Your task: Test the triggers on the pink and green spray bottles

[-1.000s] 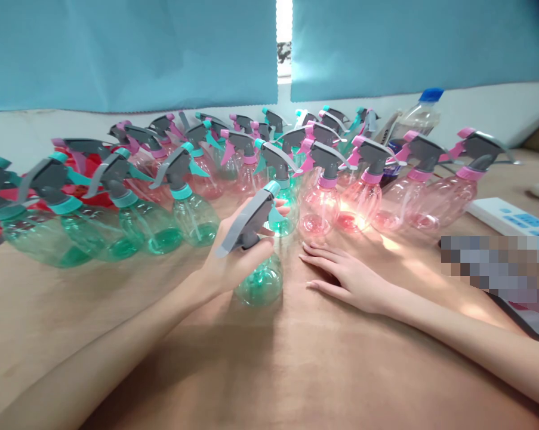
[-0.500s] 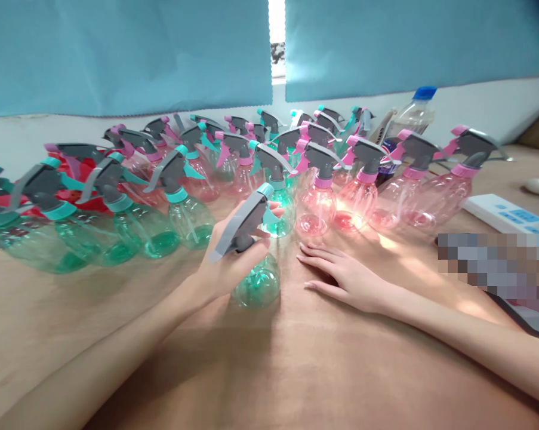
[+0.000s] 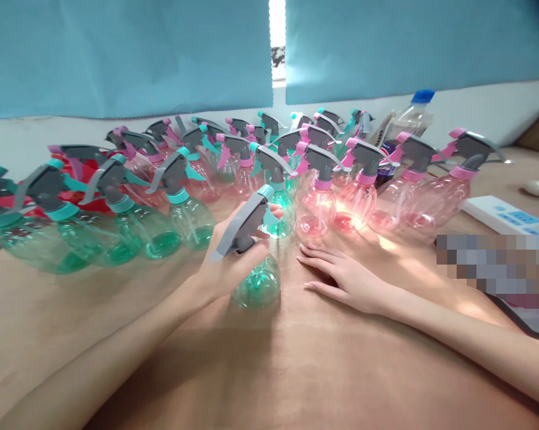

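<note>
Gripped by the neck, a green sprayer (image 3: 256, 289) occupies the near part of the bench (image 3: 296, 370), its base too close to the wood to tell whether the two touch. Holding it well likely calls for a snug wrap around the neck, the bowl kept level, no squeeze on the trigger (image 3: 271, 219), and room left for the second sprayer (image 3: 286, 200) just behind it. The left hand (image 3: 233, 272) curls around the neck, thumb on the near side, fingertips showing beyond; whether a finger presses the trigger cannot be told. To the green sprayer's right, the right hand (image 3: 352, 275) lies palm down on the bench, fingers loosely spread, holding nothing. Behind it to the left stand other green ones (image 3: 191, 221); behind it to the right, pink ones (image 3: 316, 215).
</note>
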`<action>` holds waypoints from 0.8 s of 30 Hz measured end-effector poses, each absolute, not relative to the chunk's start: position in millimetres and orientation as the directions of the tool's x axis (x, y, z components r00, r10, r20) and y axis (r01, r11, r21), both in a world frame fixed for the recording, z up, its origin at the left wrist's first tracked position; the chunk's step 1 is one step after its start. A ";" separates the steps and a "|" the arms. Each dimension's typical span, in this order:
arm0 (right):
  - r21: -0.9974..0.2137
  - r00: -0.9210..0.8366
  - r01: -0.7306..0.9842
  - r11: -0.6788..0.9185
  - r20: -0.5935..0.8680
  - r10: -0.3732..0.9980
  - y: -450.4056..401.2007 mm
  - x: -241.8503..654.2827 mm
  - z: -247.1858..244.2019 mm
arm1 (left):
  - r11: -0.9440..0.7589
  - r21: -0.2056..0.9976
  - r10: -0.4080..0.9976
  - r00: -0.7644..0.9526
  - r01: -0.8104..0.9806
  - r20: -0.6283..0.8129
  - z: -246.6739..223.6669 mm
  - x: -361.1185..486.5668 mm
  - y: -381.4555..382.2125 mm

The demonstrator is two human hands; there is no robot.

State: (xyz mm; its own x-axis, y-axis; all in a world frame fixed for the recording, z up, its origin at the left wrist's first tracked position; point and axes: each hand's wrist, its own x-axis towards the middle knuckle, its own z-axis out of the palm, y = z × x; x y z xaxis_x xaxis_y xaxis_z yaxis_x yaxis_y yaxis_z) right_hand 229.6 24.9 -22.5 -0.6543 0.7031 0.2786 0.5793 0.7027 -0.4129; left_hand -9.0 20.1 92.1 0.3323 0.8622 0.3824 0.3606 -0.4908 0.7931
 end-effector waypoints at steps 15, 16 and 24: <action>-0.417 -0.650 0.585 0.696 0.272 0.710 24.6 228.7 -22.0 | -0.449 0.807 0.887 0.302 0.383 0.350 95.3 -11.7 19.1; -0.412 -0.653 0.588 0.696 0.267 0.709 24.7 228.6 -21.8 | -0.440 0.813 0.890 0.308 0.381 0.337 94.9 -12.2 18.5; -0.403 -0.662 0.593 0.697 0.248 0.707 24.9 228.1 -20.1 | -0.411 0.820 0.903 0.303 0.398 0.306 98.2 -12.4 17.4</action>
